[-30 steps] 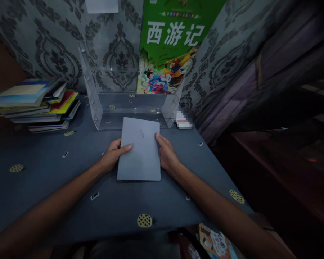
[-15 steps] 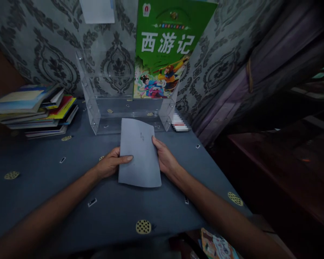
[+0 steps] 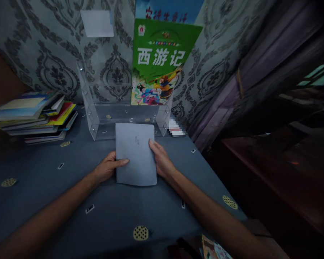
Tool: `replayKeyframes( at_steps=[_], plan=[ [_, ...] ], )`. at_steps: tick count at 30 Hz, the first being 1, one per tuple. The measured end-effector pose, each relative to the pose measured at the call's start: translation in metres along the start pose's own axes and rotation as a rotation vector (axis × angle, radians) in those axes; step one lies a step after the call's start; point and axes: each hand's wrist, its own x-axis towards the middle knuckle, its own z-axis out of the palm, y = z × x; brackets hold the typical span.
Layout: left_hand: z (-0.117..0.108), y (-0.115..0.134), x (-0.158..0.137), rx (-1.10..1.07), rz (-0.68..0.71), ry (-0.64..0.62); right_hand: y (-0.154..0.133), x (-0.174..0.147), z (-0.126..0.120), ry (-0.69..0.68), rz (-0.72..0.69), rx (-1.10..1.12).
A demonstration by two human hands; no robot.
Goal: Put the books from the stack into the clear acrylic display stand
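A thin booklet with a plain whitish cover point(image 3: 136, 169) and a little small print is held up over the table, in front of the clear rack. My left hand point(image 3: 106, 167) grips its left edge, thumb lying across the cover and fingers hidden behind. On the opposite edge, my right hand point(image 3: 162, 158) is closed with the thumb at the upper side of the cover; its other fingers are mostly behind. The clear acrylic rack point(image 3: 91, 115) stands against the wall, and a green book point(image 3: 158, 61) with white characters leans upright in its right half, a blue book point(image 3: 169, 10) above it.
Several books lie in an uneven stack point(image 3: 32, 115) at the left. A blue-grey cloth with pineapple prints covers the table point(image 3: 118, 216). A blurred-out white item point(image 3: 176, 127) sits right of the rack. Beyond the table's right edge hangs a purple curtain point(image 3: 218, 108). Another colourful book point(image 3: 214, 248) shows at the bottom.
The view has tilted up, so the blue book above the green one now shows. The booklet has straightened and looks flatter, still between both hands.
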Motion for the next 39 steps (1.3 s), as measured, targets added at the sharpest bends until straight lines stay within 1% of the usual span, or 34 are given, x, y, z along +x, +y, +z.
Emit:
replayKeyframes(
  at_steps=[2, 4, 7, 10, 13, 15, 19, 23, 25, 28, 30, 32, 36, 39],
  plan=[
    [-0.001, 0.001, 0.001, 0.033, 0.041, 0.065, -0.002, -0.003, 0.002, -0.017, -0.046, -0.076],
    [-0.003, 0.003, 0.002, 0.094, 0.083, 0.108, -0.004, -0.006, 0.002, -0.067, -0.084, -0.167],
    [-0.004, 0.007, 0.003, 0.217, 0.122, 0.124, -0.008, -0.008, -0.001, -0.156, -0.166, -0.286],
    [-0.002, 0.011, 0.004, 0.273, 0.129, 0.125, -0.011, -0.008, -0.005, -0.205, -0.229, -0.373],
    [0.000, 0.016, 0.003, 0.334, 0.096, 0.096, -0.014, -0.006, -0.009, -0.242, -0.243, -0.412],
    [-0.001, 0.021, -0.001, 0.420, 0.094, 0.073, -0.019, -0.005, -0.013, -0.265, -0.244, -0.447],
    [-0.011, 0.035, -0.015, 0.632, 0.146, 0.040, -0.037, -0.002, -0.019, -0.315, -0.242, -0.517],
    [-0.023, 0.042, -0.023, 0.762, 0.119, -0.023, -0.058, 0.000, -0.022, -0.356, -0.293, -0.570],
    [-0.024, 0.045, -0.021, 0.799, 0.145, -0.019, -0.067, 0.001, -0.022, -0.384, -0.301, -0.586],
    [-0.018, 0.053, -0.012, 0.850, 0.261, 0.008, -0.077, 0.004, -0.021, -0.417, -0.311, -0.605],
    [-0.012, 0.063, -0.005, 0.900, 0.369, 0.039, -0.084, 0.007, -0.021, -0.407, -0.364, -0.636],
    [-0.004, 0.074, 0.004, 0.972, 0.460, 0.087, -0.092, 0.012, -0.021, -0.365, -0.451, -0.677],
    [0.012, 0.105, 0.022, 1.101, 0.580, 0.178, -0.116, 0.023, -0.020, -0.218, -0.597, -0.751],
    [0.026, 0.135, 0.039, 1.147, 0.683, 0.200, -0.143, 0.035, -0.016, -0.130, -0.721, -0.776]
  ],
)
